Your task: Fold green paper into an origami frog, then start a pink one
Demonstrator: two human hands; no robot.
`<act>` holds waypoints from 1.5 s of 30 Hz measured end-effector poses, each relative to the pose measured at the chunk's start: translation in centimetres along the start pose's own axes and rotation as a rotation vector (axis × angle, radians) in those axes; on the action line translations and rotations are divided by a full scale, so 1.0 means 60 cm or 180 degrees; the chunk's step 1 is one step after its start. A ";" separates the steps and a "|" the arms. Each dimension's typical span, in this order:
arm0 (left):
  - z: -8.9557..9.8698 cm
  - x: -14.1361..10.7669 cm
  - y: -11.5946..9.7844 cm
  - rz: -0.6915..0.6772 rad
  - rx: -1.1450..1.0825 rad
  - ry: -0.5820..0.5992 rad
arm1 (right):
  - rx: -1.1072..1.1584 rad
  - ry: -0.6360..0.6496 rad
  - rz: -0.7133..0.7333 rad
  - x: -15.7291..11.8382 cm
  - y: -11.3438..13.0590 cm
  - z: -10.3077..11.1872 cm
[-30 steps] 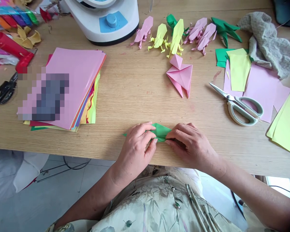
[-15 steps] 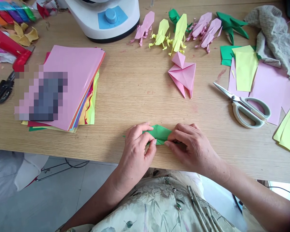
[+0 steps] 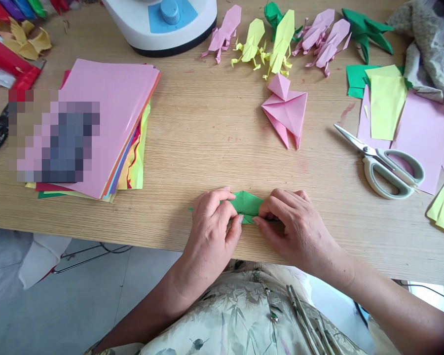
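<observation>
A folded piece of green origami paper (image 3: 245, 203) lies near the table's front edge, between my two hands. My left hand (image 3: 213, 219) is closed on its left part, thumb and fingers pinching the near fold. Closed on the right end is my right hand (image 3: 292, 217), with thumb and index finger at the lower crease. My fingers hide both ends of the paper, though a thin green tip shows left of my left hand. Beyond the hands rests a folded pink paper piece (image 3: 286, 112).
Several finished paper figures (image 3: 282, 42) stand along the back. Scissors (image 3: 383, 160) lie at right beside loose paper sheets (image 3: 388, 106). At left is a stack of coloured paper (image 3: 114, 98), partly blurred out. A white appliance (image 3: 170, 29) stands behind, and a grey cloth (image 3: 427, 49) lies back right.
The camera view has shifted slightly, so the things on the table appear a little displaced. Both hands keep their hold on the green paper, with barely any finger movement.
</observation>
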State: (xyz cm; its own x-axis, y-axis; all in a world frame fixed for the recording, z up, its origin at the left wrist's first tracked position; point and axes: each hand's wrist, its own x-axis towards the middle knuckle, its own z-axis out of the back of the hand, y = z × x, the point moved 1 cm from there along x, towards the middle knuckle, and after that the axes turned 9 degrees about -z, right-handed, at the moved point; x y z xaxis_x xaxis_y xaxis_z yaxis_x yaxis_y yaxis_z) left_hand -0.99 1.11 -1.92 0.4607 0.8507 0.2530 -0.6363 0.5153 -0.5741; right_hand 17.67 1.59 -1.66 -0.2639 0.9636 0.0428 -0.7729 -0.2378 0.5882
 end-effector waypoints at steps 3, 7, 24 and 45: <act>0.000 0.000 0.000 0.0010 0.0025 -0.0004 | -0.0029 0.0011 0.0018 0.001 0.000 -0.001; 0.001 0.002 -0.002 -0.0018 0.0164 0.0011 | -0.0052 0.0016 0.0014 0.000 0.000 -0.001; -0.004 -0.001 -0.004 -0.0012 0.0242 0.0059 | 0.0289 -0.0014 -0.0211 -0.014 -0.016 0.018; -0.011 0.000 -0.008 0.0081 0.0630 0.0187 | 0.0456 0.0108 -0.0260 -0.014 -0.024 0.027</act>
State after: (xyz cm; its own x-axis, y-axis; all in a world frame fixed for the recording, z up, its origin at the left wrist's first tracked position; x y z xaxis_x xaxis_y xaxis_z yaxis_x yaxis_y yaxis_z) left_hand -0.26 0.78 -2.15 0.4746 0.8592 0.1911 -0.7546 0.5089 -0.4141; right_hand 19.95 1.34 -1.25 -0.2248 0.9737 -0.0356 -0.7029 -0.1368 0.6980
